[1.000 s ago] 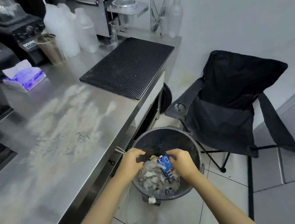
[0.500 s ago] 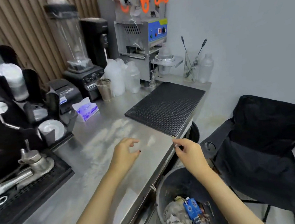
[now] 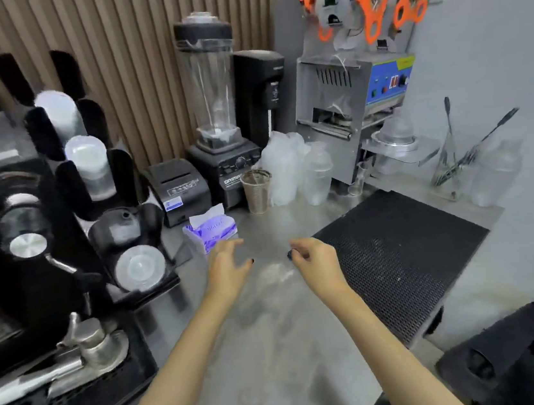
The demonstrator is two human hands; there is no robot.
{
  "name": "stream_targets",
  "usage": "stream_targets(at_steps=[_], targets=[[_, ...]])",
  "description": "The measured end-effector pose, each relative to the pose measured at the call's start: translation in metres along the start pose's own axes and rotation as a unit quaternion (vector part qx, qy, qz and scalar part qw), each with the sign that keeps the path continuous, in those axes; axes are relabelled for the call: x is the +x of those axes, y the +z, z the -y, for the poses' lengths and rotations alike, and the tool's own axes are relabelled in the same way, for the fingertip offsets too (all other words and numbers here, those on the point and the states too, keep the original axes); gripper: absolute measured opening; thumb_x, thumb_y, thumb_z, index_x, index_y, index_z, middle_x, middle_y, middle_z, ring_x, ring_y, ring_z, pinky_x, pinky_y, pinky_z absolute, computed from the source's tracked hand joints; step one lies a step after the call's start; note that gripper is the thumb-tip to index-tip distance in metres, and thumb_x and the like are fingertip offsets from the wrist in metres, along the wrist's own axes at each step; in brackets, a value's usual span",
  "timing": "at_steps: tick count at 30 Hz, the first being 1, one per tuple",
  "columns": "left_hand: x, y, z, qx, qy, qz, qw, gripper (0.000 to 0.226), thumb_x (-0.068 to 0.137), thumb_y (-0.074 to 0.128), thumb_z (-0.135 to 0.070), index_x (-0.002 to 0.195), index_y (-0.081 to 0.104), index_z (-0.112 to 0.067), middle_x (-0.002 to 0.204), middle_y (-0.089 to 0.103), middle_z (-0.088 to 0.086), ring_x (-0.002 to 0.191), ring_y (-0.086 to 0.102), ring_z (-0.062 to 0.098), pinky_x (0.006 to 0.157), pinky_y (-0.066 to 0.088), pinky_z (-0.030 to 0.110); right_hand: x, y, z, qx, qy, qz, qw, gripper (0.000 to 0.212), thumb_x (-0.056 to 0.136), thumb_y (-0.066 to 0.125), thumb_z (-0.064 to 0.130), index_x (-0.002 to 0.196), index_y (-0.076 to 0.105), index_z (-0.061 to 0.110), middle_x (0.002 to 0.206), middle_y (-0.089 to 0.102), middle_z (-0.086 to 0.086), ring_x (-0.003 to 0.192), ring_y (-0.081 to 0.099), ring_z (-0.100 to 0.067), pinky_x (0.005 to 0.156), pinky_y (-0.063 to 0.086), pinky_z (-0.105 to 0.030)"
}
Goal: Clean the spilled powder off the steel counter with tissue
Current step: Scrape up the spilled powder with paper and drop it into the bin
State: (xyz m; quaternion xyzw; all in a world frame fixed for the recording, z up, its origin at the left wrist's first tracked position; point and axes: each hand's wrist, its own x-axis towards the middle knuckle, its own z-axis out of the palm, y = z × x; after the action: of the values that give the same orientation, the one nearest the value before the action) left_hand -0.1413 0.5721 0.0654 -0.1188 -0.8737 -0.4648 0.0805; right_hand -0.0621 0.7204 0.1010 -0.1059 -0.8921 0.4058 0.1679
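Observation:
White powder (image 3: 273,277) is smeared in a pale streak down the middle of the steel counter (image 3: 277,352). A purple and white tissue pack (image 3: 210,231) lies at the back of the counter with a tissue sticking up from it. My left hand (image 3: 228,267) hovers just in front of the pack, fingers spread, holding nothing. My right hand (image 3: 314,258) floats over the powder beside the black mat, fingers loosely curled and empty.
A black rubber mat (image 3: 399,253) covers the counter's right side. At the back stand a receipt printer (image 3: 178,189), blender (image 3: 214,114), metal cup (image 3: 256,190), plastic cups and a sealing machine (image 3: 353,90). An espresso machine and drip tray (image 3: 46,391) fill the left. A black chair (image 3: 520,356) sits lower right.
Both hands left the trash bin below the counter and rose over the counter, moving toward the back. My view swung up from the bin to the counter.

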Motion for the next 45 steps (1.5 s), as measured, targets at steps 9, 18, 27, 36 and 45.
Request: stream_targets(at_steps=[9, 18, 27, 36, 45], targets=[[0.108, 0.023, 0.078, 0.057, -0.128, -0.178, 0.974, 0.058, 0.077, 0.069, -0.011, 0.126, 0.042, 0.006, 0.133, 0.041, 0.023, 0.126, 0.034, 0.037, 0.103, 0.024, 0.033, 0.173, 0.107, 0.012, -0.047, -0.165, 0.126, 0.977, 0.037, 0.086, 0.054, 0.004, 0.123, 0.057, 0.008, 0.122, 0.058, -0.013, 0.118, 0.048, -0.028, 0.096, 0.038, -0.03], [0.148, 0.031, 0.13, 0.02, -0.175, -0.173, 0.969, 0.078, 0.076, 0.073, -0.018, 0.14, 0.031, -0.004, 0.15, 0.027, 0.01, 0.139, 0.024, 0.024, 0.112, 0.017, 0.028, 0.248, 0.181, 0.018, -0.231, -0.31, 0.192, 0.902, 0.046, 0.088, 0.053, 0.009, 0.133, 0.043, 0.008, 0.14, 0.041, -0.011, 0.131, 0.03, -0.028, 0.103, 0.032, -0.037], [0.158, 0.028, 0.145, 0.089, -0.178, -0.131, 0.971, 0.075, 0.077, 0.069, -0.032, 0.141, 0.031, -0.021, 0.143, 0.039, 0.001, 0.131, 0.029, 0.022, 0.104, 0.028, 0.036, 0.261, 0.194, 0.016, -0.251, -0.349, 0.151, 0.89, 0.019, 0.089, 0.052, 0.017, 0.095, 0.067, 0.007, 0.1, 0.062, -0.01, 0.101, 0.048, -0.031, 0.08, 0.036, -0.038], [0.156, 0.029, 0.143, 0.107, -0.211, -0.127, 0.963, 0.064, 0.075, 0.068, -0.033, 0.132, 0.04, -0.025, 0.13, 0.05, -0.003, 0.121, 0.034, 0.025, 0.094, 0.031, 0.036, 0.279, 0.16, 0.046, -0.2, -0.384, 0.072, 0.899, 0.02, 0.067, 0.057, -0.012, 0.065, 0.064, 0.007, 0.071, 0.064, -0.013, 0.074, 0.055, -0.033, 0.068, 0.035, -0.032], [0.153, 0.026, 0.129, 0.079, -0.252, -0.12, 0.957, 0.086, 0.07, 0.075, -0.035, 0.141, 0.026, -0.023, 0.136, 0.043, 0.008, 0.131, 0.026, 0.025, 0.1, 0.025, 0.037, 0.28, 0.108, 0.066, -0.011, -0.32, -0.03, 0.947, 0.014, 0.085, 0.047, -0.004, 0.076, 0.057, 0.0, 0.079, 0.058, -0.015, 0.08, 0.048, -0.026, 0.07, 0.034, -0.03]])
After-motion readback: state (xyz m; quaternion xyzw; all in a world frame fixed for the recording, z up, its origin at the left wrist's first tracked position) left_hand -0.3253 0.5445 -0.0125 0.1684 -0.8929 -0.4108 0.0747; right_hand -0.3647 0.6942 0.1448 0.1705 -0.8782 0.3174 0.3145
